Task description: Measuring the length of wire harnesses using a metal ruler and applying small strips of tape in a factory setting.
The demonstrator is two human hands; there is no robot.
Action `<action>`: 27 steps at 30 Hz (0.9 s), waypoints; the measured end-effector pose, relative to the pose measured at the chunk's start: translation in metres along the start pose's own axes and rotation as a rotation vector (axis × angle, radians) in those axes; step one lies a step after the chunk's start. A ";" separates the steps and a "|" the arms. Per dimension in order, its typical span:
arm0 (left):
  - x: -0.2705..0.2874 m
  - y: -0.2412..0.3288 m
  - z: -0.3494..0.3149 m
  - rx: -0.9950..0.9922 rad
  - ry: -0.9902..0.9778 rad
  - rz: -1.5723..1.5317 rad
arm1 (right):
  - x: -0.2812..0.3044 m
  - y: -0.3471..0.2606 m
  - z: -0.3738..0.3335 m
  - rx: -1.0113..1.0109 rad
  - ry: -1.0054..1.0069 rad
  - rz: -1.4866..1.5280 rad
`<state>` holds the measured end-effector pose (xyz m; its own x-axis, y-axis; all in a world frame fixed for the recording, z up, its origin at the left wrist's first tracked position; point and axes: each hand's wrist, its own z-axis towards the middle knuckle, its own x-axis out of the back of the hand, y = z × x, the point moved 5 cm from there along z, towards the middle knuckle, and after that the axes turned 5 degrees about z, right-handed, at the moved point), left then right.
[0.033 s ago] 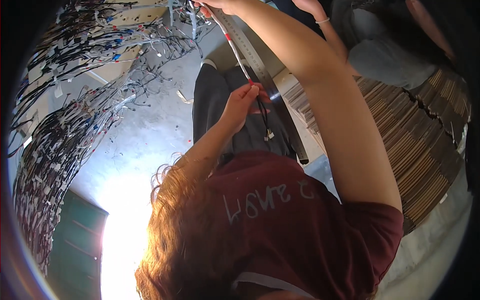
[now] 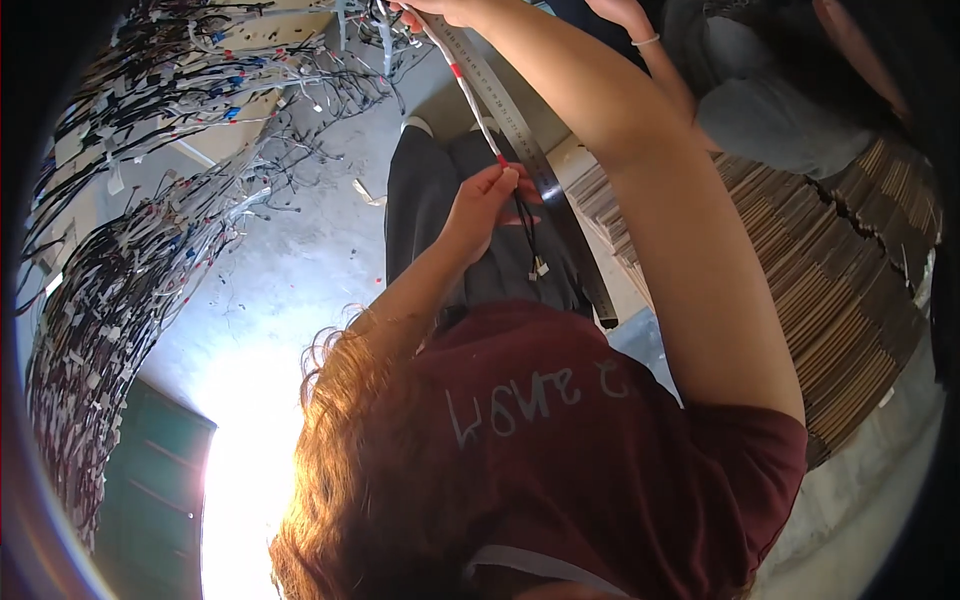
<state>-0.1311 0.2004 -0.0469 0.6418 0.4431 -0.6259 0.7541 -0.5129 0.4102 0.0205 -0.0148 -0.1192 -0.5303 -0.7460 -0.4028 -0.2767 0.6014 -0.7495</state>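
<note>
A thin white wire harness (image 2: 470, 98) with red tape bands runs taut between my two hands. My left hand (image 2: 478, 208) pinches it at the lower red band, and short black leads with small white connectors (image 2: 539, 267) hang below those fingers. At the top edge, partly cut off, my right hand (image 2: 440, 11) is closed round the upper stretch of the harness. Alongside the harness lies a long metal ruler (image 2: 513, 128), slanting over my dark trousers, with its lower end past my right thigh.
Dense bundles of black and white wires (image 2: 110, 290) hang at the left. Stacks of flat brown cardboard (image 2: 800, 290) stand on the right. Another person's hand (image 2: 620, 14) and grey-clad leg (image 2: 785, 125) are at the upper right. A scrap (image 2: 368, 193) lies on the grey floor.
</note>
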 end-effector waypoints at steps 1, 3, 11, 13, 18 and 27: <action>0.002 0.002 0.002 -0.011 0.003 -0.009 | -0.005 0.004 0.000 -0.010 -0.007 0.005; 0.009 0.003 0.002 -0.026 0.043 -0.020 | -0.026 -0.009 -0.004 0.047 0.073 -0.068; -0.008 0.005 0.014 -0.069 0.024 0.030 | 0.002 -0.004 0.018 -0.085 0.101 0.008; -0.014 -0.004 0.011 -0.017 -0.015 0.080 | 0.003 -0.006 0.023 -0.099 0.073 0.132; -0.013 -0.024 0.009 -0.026 -0.064 0.140 | 0.011 -0.009 0.025 -0.532 0.560 0.109; -0.028 -0.035 0.005 0.095 -0.180 0.220 | 0.036 -0.005 0.028 -0.129 0.189 0.146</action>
<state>-0.1755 0.2019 -0.0475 0.7472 0.1804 -0.6397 0.5774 -0.6528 0.4904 0.0252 -0.0533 -0.1446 -0.7087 -0.5898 -0.3871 -0.2803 0.7390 -0.6127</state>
